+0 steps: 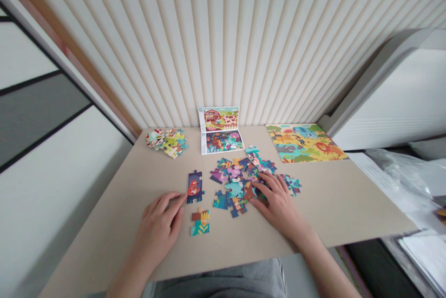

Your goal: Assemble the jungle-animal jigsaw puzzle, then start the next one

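Lighting was soft and moderately bright, source out of view, with a diffuse shadow left of the table (327, 205), wide-angle stretch toward the edges, and slightly soft puzzle-piece (234, 189) detail.

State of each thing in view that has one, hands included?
Left hand: open, at fox piece's edge
Right hand: open, on middle pile
Fox piece: face up, apart from pile
Plant piece: face up, separate
Middle pile: loose
Back-left pile: loose
Picture card: unfolded
Animal picture: flat
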A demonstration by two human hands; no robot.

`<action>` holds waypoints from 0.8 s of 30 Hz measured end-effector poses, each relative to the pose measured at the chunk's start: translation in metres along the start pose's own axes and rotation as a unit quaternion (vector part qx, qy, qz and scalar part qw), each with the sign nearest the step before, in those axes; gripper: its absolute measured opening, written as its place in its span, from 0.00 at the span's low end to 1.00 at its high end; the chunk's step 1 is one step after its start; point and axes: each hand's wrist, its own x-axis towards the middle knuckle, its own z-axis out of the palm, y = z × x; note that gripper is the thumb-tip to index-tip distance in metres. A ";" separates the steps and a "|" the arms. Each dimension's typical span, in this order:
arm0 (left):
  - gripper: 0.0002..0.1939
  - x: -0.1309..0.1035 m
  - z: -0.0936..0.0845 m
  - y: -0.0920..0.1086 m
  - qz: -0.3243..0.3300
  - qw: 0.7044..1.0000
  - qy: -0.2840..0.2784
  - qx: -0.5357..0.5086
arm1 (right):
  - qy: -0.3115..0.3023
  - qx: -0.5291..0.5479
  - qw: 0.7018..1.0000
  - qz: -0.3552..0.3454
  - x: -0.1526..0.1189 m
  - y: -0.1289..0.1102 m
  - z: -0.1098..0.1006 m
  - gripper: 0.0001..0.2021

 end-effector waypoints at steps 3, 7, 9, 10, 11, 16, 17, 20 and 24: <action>0.19 0.000 -0.001 0.001 0.000 1.000 -0.002 0.001 | 0.015 0.009 1.000 -0.002 -0.006 0.007 -0.004 0.17; 0.19 0.001 -0.001 0.002 -0.004 1.000 -0.003 0.001 | 0.030 0.010 0.999 0.021 -0.013 0.022 -0.014 0.17; 0.19 0.002 -0.002 0.003 -0.005 1.000 0.003 -0.004 | 0.050 0.013 0.998 0.035 -0.014 0.031 -0.017 0.19; 0.19 0.002 -0.003 0.004 -0.005 1.000 0.007 -0.007 | 0.060 0.015 0.997 0.041 -0.015 0.035 -0.019 0.19; 0.19 0.002 -0.003 0.005 -0.005 1.000 0.009 -0.011 | 0.071 0.017 0.996 0.046 -0.015 0.039 -0.020 0.19; 0.19 0.004 -0.007 0.008 -0.014 1.000 0.001 -0.013 | 0.076 0.055 0.994 0.063 -0.014 0.036 -0.021 0.20; 0.19 0.004 -0.008 0.009 -0.015 1.000 -0.004 -0.013 | 0.069 0.067 0.993 0.062 -0.013 0.033 -0.020 0.19; 0.20 0.004 -0.009 0.010 -0.017 1.000 -0.013 -0.013 | 0.056 0.081 0.994 0.053 -0.008 0.025 -0.012 0.19; 0.20 0.003 -0.009 0.011 -0.015 1.000 -0.009 -0.012 | 0.069 0.067 0.994 0.054 -0.005 0.025 0.000 0.20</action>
